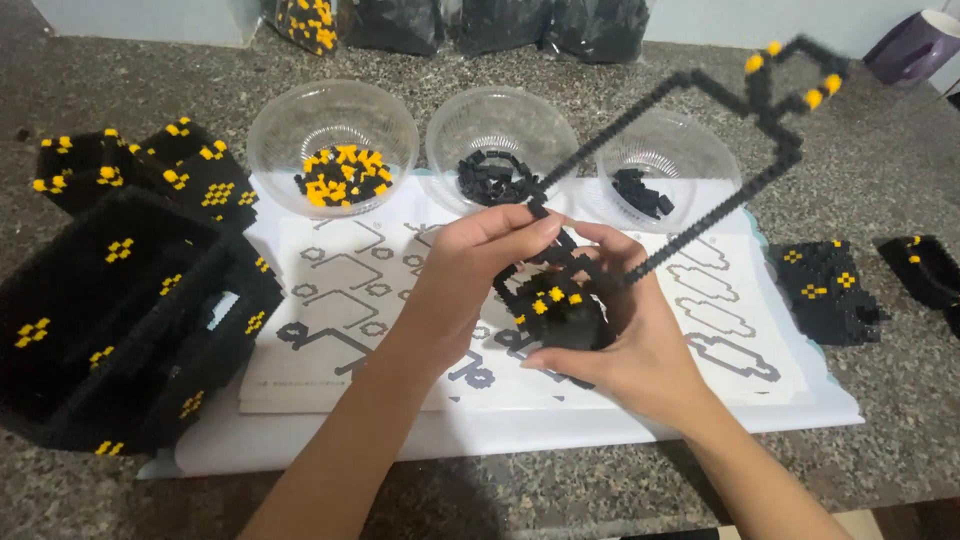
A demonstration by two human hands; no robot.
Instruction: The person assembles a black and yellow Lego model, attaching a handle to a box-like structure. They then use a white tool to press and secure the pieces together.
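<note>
Head view: you're holding a black-yellow brick frame (690,130) over the instruction sheet (350,290). L hand (465,285) fingers are pinching its rod; R hand (625,345) is curling shut round its base. Bowls (333,145) sitting behind w/ loose bricks.

A home hobby spot: a speckled stone surface (620,460) with a purple mug (915,45), plastic bowls (333,125) of small bricks, and an instruction sheet (340,300).
</note>
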